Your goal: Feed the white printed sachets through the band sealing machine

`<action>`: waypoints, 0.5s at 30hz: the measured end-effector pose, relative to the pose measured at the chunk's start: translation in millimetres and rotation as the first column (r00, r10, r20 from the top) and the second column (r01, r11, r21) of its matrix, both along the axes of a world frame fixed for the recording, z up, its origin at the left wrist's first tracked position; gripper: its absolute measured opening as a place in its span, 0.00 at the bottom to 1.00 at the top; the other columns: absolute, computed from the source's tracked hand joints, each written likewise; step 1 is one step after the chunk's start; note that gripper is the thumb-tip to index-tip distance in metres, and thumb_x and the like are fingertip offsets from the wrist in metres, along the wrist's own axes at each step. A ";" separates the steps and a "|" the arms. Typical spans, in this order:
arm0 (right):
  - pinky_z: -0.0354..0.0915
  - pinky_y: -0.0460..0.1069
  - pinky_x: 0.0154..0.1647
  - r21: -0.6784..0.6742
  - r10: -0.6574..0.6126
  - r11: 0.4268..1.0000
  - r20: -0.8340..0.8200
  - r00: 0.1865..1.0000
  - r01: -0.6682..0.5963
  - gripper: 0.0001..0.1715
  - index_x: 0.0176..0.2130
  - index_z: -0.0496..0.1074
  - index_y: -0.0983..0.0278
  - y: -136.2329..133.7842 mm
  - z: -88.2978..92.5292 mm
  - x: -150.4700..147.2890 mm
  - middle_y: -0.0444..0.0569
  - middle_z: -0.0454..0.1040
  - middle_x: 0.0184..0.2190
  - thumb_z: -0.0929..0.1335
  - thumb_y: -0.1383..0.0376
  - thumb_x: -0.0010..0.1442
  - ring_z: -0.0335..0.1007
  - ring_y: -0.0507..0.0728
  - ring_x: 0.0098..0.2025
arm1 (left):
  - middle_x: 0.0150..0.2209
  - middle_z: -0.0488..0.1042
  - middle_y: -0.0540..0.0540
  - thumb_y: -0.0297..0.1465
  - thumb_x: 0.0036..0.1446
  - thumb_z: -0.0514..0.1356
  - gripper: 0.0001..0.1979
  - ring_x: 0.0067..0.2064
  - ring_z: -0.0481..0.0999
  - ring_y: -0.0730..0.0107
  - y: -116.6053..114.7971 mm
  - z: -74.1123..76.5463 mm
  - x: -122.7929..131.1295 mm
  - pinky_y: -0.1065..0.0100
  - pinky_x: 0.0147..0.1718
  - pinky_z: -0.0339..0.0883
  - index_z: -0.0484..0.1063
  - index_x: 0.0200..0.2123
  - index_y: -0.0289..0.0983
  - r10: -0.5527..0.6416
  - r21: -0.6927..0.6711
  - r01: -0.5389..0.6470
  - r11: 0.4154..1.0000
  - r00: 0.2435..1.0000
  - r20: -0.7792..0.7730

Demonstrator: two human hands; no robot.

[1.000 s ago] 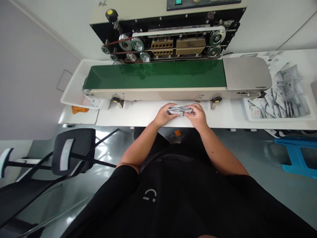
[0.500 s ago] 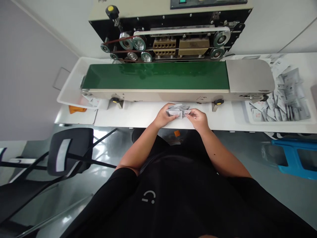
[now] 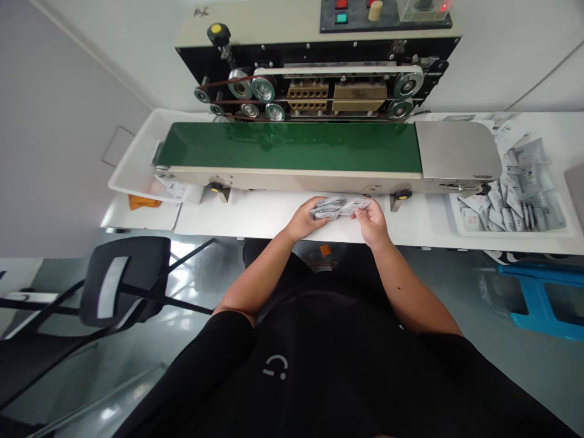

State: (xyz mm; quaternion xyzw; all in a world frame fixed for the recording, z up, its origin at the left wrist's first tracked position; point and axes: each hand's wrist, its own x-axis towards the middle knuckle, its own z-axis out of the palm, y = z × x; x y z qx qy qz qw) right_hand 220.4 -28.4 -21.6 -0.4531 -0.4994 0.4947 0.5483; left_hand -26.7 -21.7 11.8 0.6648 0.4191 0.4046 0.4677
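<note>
While left point(image 3: 302, 221) and right hands point(image 3: 371, 222) hold sachets point(image 3: 340, 208), a tray point(image 3: 511, 233) brims.

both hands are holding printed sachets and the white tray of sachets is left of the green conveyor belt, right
Not quite: the white tray of sachets is right of the green conveyor belt, not left, as the head view shows. The left hand and right hand do both hold printed sachets.

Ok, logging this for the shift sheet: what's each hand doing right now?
Left hand: closed, holding white packets.
Right hand: closed, holding the same packets.
</note>
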 end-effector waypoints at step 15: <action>0.73 0.44 0.26 0.124 -0.159 0.975 -0.194 0.968 0.185 0.23 0.50 0.69 0.59 -5.2 119.3 33.1 0.45 0.80 0.38 0.76 0.51 0.65 0.75 0.49 0.27 | 0.51 0.80 0.37 0.45 0.55 0.75 0.31 0.53 0.82 0.54 -0.8 5.6 -2.4 0.55 0.55 0.76 0.75 0.57 0.37 -0.023 -0.039 0.023 0.999 1.000 0.002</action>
